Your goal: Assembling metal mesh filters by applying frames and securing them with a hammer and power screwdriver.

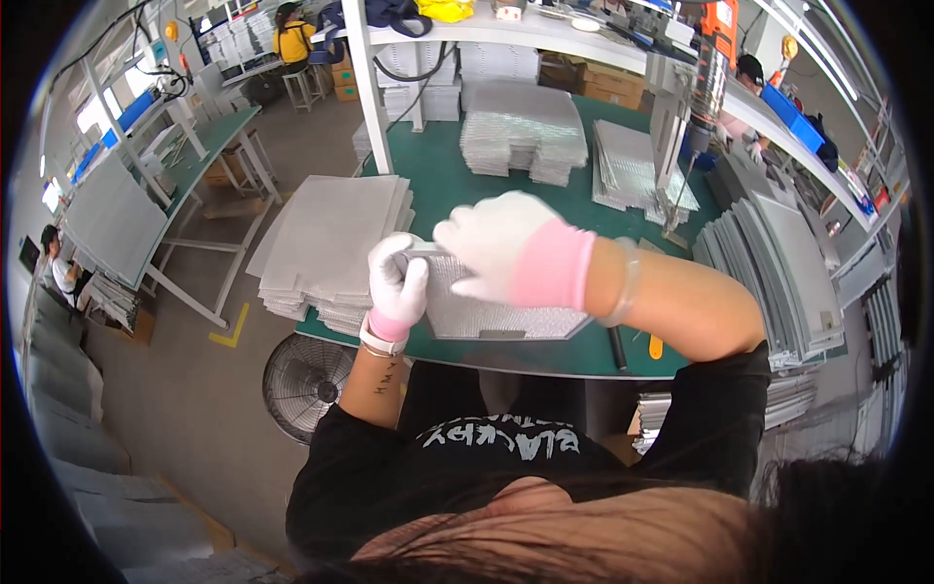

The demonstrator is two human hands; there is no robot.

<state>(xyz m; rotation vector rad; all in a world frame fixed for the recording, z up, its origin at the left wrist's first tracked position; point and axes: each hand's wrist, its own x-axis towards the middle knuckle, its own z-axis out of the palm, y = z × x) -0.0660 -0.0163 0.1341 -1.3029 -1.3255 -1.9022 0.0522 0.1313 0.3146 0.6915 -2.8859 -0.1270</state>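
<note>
Blurred about the right hand (506,243), with contact between its fingertips and the grey panel (506,319) impossible to tell. Masked along the panel's upper part by the same hand, and at the upper left corner by the left hand (397,287). Tucked partly out of sight behind the left forearm (372,384), a round fan (297,389). Sliced by the upper edge, a yellow cloth (446,10) and an orange-and-black power tool (718,44). Half screened by a shelf (815,167) at right, a distant co-worker (751,66); too small to make out at far left, the handwork of another person (64,277).
</note>
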